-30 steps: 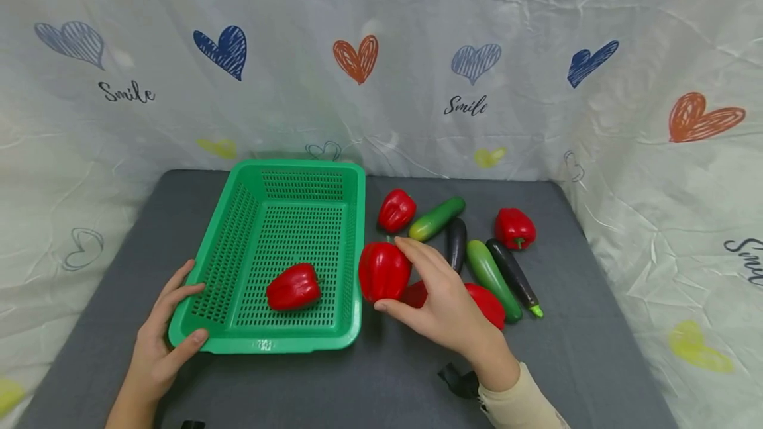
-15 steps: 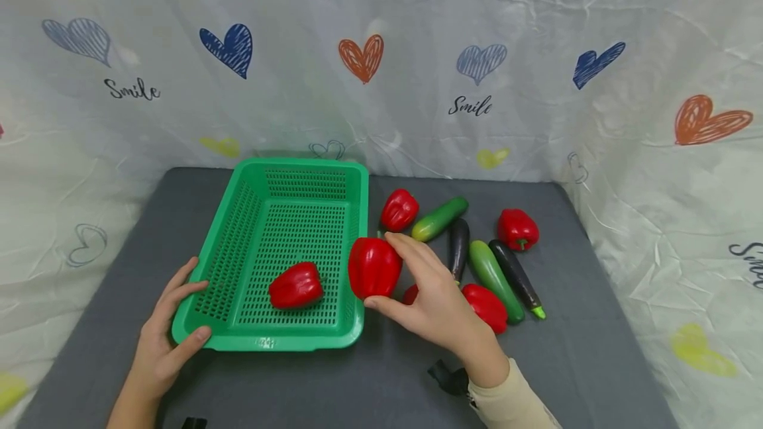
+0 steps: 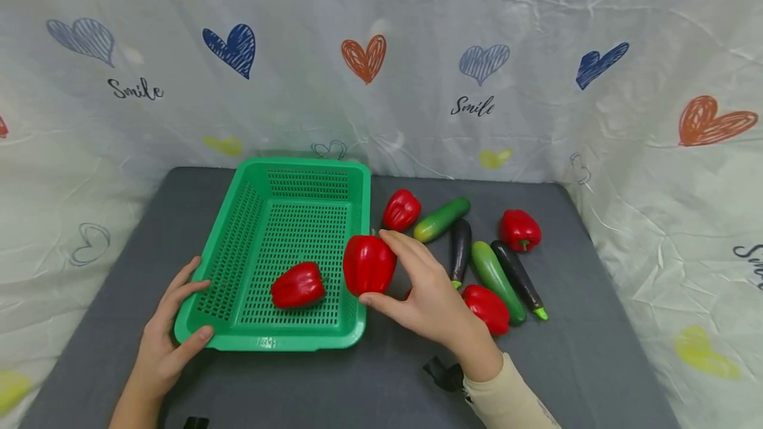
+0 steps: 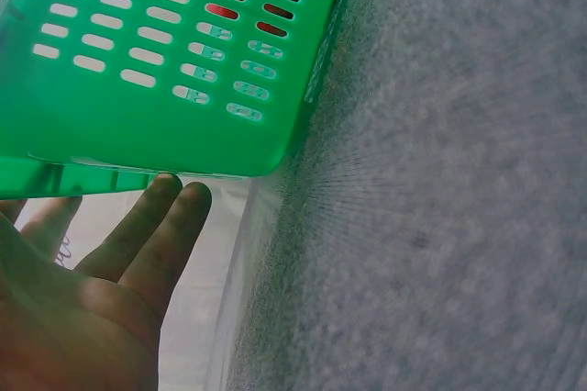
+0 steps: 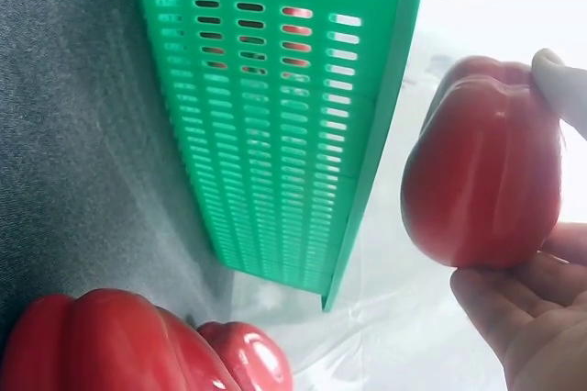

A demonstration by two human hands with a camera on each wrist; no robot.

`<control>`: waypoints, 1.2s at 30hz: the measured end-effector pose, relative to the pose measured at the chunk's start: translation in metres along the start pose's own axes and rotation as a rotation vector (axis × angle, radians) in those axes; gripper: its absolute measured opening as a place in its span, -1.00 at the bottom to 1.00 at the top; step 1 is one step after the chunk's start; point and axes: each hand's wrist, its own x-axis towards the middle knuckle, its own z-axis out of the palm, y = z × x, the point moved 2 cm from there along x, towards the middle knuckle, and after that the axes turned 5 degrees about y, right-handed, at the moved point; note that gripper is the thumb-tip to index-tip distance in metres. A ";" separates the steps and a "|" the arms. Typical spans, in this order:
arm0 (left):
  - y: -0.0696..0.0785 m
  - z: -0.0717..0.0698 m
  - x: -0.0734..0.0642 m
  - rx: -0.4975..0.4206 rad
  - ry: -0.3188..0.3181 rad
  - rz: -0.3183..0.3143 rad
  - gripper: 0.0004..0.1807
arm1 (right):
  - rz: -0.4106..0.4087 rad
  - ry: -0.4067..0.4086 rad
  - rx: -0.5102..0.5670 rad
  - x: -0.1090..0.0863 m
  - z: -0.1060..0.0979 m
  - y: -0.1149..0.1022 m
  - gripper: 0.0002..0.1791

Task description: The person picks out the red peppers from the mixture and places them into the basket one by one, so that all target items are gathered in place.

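A red bell pepper [image 3: 369, 265] is held up by my right hand [image 3: 434, 296], thumb below and fingers at its upper side. It hangs above the right rim of a green plastic basket [image 3: 268, 343]; in the right wrist view the pepper [image 5: 486, 166] is apart from the basket wall [image 5: 266, 125]. Inside the basket lies another red bell pepper [image 3: 298, 285] on its side. My left hand [image 3: 163, 333] grips the basket's near left corner, thumb and fingertips over the rim. From the left wrist, two fingertips of the left hand [image 4: 101, 290] touch the rim's underside.
Right of the basket lie red bell peppers [image 3: 402, 209], one mostly hidden behind my right hand, green cucumbers [image 3: 498, 281] and dark eggplants [image 3: 518, 277]. A grey cloth [image 3: 334, 389] covers the table. A heart-printed white curtain [image 3: 411, 131] hangs behind. Black straps [image 3: 444, 374] hang near the wrists.
My right hand has carried the bell pepper slightly left, from beside the basket to over its right rim. The left hand keeps its hold on the corner.
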 end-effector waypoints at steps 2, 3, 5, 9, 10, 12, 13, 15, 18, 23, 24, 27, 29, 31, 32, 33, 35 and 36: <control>0.000 0.000 0.000 -0.002 -0.001 -0.002 -0.30 | -0.009 -0.002 0.000 0.001 0.001 0.000 0.04; 0.000 0.001 -0.001 -0.001 0.000 -0.005 -0.29 | -0.011 -0.003 0.001 0.002 0.001 0.000 0.04; 0.001 0.001 -0.001 -0.005 0.001 -0.009 -0.29 | -0.020 -0.008 0.004 0.003 0.003 0.000 0.04; 0.002 0.001 0.000 -0.002 0.002 -0.014 -0.29 | -0.028 -0.004 0.004 0.006 0.004 0.002 0.04; 0.002 0.001 0.000 0.004 0.002 -0.012 -0.30 | -0.028 -0.002 0.004 0.006 0.004 0.002 0.04; 0.002 0.001 0.001 0.020 -0.001 -0.010 -0.30 | -0.021 0.003 0.004 0.008 0.005 0.003 0.04; 0.002 0.001 0.001 0.023 -0.003 -0.008 -0.30 | -0.015 0.006 0.004 0.008 0.005 0.003 0.04; 0.001 0.000 0.002 0.028 -0.004 -0.006 -0.30 | -0.006 0.007 0.009 0.010 0.006 0.004 0.03; 0.002 0.000 0.001 0.015 -0.002 -0.003 -0.30 | -0.005 0.000 0.015 0.012 0.009 0.004 0.03; 0.004 0.000 0.000 0.008 0.007 0.001 -0.31 | -0.023 -0.003 0.019 0.017 0.013 0.006 0.03; 0.004 0.000 0.000 0.008 0.006 -0.001 -0.30 | -0.025 0.000 0.020 0.017 0.014 0.007 0.03; 0.003 0.001 0.000 0.001 0.002 -0.008 -0.30 | -0.019 0.009 0.030 0.019 0.016 0.009 0.03; 0.003 0.001 0.000 0.000 0.001 -0.011 -0.30 | -0.011 0.011 0.039 0.020 0.017 0.010 0.03; 0.002 0.001 0.000 0.005 0.001 -0.010 -0.30 | -0.001 0.006 0.039 0.021 0.018 0.010 0.03; 0.002 0.000 0.000 0.005 0.001 -0.009 -0.30 | 0.006 0.002 0.039 0.022 0.019 0.010 0.02; 0.002 0.000 0.000 0.003 0.002 -0.008 -0.30 | 0.011 -0.001 0.037 0.023 0.020 0.010 0.02; 0.002 0.000 0.000 -0.001 0.002 -0.005 -0.30 | 0.026 -0.009 0.035 0.024 0.021 0.010 0.01; 0.002 0.000 0.000 0.003 0.002 -0.004 -0.30 | 0.034 -0.013 0.036 0.025 0.022 0.010 0.01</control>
